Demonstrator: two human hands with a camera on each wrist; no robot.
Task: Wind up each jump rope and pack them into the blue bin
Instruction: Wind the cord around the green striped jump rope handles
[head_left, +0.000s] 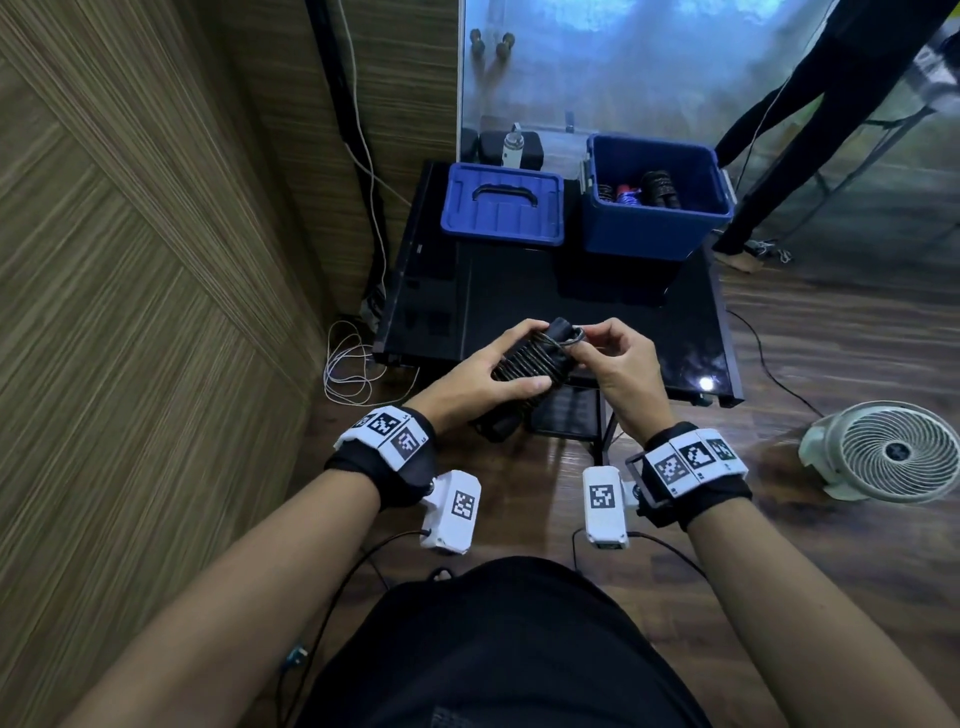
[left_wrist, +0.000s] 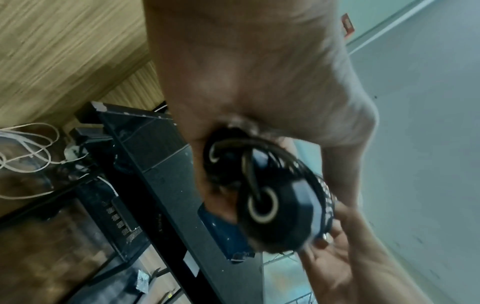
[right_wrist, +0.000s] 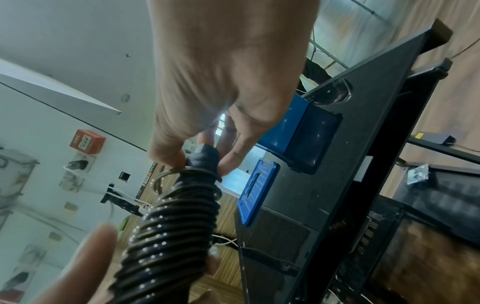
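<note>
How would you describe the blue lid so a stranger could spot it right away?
On the black table against the mirror, two blue things stand side by side at the far edge. The blue lid is the left one, lying flat beside the blue bin. It is low and closed on top with a black handle, whereas the bin is tall and open, holding wound ropes.

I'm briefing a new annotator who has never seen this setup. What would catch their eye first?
First the two hands at centre: the left hand grips a black jump rope coiled tightly round its handles, while the right hand pinches the last loop at its far end. Beyond, on the black table, stands the open blue bin holding wound ropes, its lid beside it.
</note>
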